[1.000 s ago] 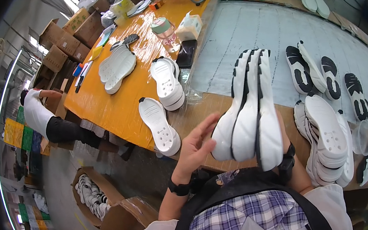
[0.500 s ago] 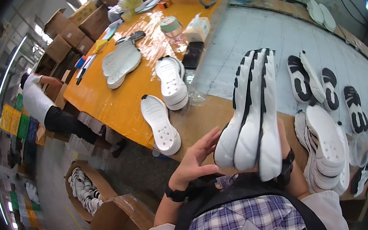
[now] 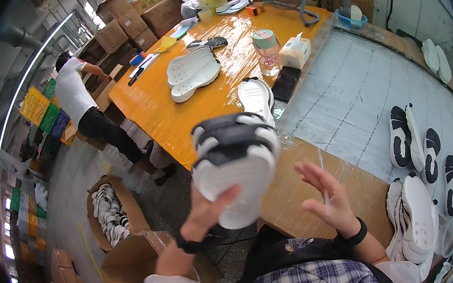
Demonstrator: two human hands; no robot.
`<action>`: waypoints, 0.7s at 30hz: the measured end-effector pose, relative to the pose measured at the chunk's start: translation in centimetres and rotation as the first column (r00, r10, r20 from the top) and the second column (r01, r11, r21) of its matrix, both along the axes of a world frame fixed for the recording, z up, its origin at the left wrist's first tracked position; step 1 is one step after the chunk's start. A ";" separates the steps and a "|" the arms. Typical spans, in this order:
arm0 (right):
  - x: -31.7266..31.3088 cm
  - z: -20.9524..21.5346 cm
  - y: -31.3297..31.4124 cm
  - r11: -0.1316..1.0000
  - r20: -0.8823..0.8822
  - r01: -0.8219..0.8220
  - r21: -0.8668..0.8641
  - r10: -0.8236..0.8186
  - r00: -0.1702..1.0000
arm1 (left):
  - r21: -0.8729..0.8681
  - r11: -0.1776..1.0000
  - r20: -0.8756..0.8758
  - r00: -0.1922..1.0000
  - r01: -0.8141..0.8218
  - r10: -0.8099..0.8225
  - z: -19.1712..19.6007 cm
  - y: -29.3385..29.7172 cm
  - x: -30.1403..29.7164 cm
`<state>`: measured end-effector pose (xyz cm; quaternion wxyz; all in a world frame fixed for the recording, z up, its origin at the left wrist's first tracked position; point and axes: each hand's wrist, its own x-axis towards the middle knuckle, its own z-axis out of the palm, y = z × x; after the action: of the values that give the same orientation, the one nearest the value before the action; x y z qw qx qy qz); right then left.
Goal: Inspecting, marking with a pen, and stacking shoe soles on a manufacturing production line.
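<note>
A small stack of white shoe soles with black treads is tilted in my left hand, its thumb across the white face. The stack is slightly blurred, and most of the gripping fingers are hidden behind it. To its right, my right hand is raised over the brown work surface, fingers apart. A thin pale strip runs past its fingers; whether it touches them I cannot tell. Just beyond the held stack, more white soles lie on the orange table. Another pile of white soles rests right of my right hand.
Black-and-white soles stand along the pale grey sheet at right. A lidded bottle, a tissue pack and a phone are farther back. Open cartons sit on the floor at left, where a person bends.
The stack has moved left and turned over, from between both hands into my left hand. My right hand has come away from it, open. The view has shifted.
</note>
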<state>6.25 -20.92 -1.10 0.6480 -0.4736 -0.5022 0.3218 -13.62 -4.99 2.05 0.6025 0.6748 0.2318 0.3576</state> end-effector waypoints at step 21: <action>3.8 -7.1 0.3 0.874 -0.139 0.345 -0.341 -0.410 0.901 | 0.287 0.942 0.039 0.984 -0.176 0.172 7.8 23.4 7.7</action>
<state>10.02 -20.66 -8.22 0.6651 -0.6220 -0.2728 0.3103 -5.92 18.38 9.86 0.4649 0.7301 0.2316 0.4440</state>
